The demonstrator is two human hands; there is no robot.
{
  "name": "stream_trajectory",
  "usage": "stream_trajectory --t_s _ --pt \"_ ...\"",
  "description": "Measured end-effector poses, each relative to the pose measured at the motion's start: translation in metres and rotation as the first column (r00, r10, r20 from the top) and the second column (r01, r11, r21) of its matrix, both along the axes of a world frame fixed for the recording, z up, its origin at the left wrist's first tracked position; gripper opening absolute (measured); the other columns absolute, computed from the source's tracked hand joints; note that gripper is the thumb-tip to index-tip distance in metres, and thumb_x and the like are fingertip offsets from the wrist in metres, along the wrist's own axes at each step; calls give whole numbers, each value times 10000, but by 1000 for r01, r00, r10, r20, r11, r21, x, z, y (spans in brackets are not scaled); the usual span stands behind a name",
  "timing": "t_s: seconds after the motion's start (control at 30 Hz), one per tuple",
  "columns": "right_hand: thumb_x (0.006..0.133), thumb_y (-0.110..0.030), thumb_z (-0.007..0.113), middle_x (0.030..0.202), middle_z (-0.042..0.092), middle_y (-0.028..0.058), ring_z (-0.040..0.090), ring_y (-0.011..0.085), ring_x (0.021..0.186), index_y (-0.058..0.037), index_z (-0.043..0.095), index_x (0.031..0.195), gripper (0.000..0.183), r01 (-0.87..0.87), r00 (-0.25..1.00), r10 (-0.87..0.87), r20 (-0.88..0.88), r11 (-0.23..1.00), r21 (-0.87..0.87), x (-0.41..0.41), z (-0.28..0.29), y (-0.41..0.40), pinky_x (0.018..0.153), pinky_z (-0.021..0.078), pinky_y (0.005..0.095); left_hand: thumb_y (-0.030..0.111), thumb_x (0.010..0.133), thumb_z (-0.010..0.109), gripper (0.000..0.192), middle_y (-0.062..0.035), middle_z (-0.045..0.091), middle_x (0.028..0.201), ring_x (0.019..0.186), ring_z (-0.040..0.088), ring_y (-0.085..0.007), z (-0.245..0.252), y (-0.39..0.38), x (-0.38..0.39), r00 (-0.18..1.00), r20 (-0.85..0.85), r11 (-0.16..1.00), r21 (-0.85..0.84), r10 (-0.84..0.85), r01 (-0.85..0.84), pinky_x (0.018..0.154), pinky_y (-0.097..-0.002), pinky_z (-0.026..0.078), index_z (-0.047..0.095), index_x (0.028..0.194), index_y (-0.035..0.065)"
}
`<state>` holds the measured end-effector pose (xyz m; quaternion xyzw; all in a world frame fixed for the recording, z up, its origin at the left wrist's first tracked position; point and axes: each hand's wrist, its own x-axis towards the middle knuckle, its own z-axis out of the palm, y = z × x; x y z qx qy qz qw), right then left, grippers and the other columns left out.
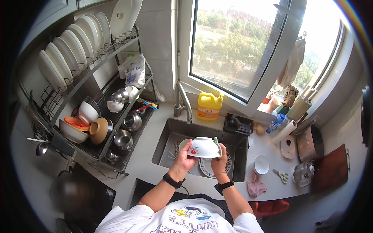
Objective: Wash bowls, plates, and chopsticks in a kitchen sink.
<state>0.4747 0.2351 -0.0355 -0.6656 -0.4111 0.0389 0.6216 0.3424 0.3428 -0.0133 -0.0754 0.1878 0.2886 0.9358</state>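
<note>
A white bowl with a red floral print [202,147] is held upside down above the stainless steel sink [166,139]. My left hand [186,157] grips its left side. On the right side, my right hand [220,160] presses a green-edged scrubbing cloth or sponge [217,145] against the bowl's wall. Beneath, in the sink, lies a plate with a dark patterned rim [228,169], partly hidden by my hand and the bowl. The curved faucet [186,102] stands behind; no water is seen running from it.
A dish rack [116,128] with plates, bowls and steel cups stands on the left. Behind the sink is a yellow detergent jug [209,106]. Rightward lie a white bowl [261,164], a pink cloth [256,185], scissors [281,176] and a glass pot [303,173].
</note>
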Motion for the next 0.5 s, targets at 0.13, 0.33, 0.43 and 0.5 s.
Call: stream_trajectory --t_s 0.13,0.33,0.43,0.5 --pt "751 139 508 1073 647 189 628 360 1058 -71 502 1236 528 -60 993 66 93 996 -69 5 10 -12 885 489 363 149 860 712 243 -84 671 1069 1028 634 -240 0 -4 -5 1000 18 999 42 -25 25 952 -427 515 615 1063 58" --pt "837 62 563 1076 625 136 619 265 999 -73 487 1242 434 -209 969 175 -175 957 -201 40 -8 -29 848 488 343 154 838 740 329 -70 663 1091 1052 629 -231 17 -15 -9 998 -67 969 247 -8 24 953 -418 520 611 1125 57" --pt "932 -75 584 1053 583 62 544 131 958 -55 492 1219 302 -136 878 67 -474 984 -114 43 4 -26 828 473 300 138 841 734 337 -69 663 1095 1040 635 -222 34 -15 -19 988 -153 917 397 18 45 943 -398 523 612 1143 54" --pt "935 -93 587 1062 584 78 549 130 974 -29 484 1211 301 57 907 -65 -416 998 -31 46 8 -18 846 468 298 128 843 731 331 -70 666 1088 1021 644 -217 36 -16 -19 979 -199 877 477 34 67 936 -384 524 616 1143 50"
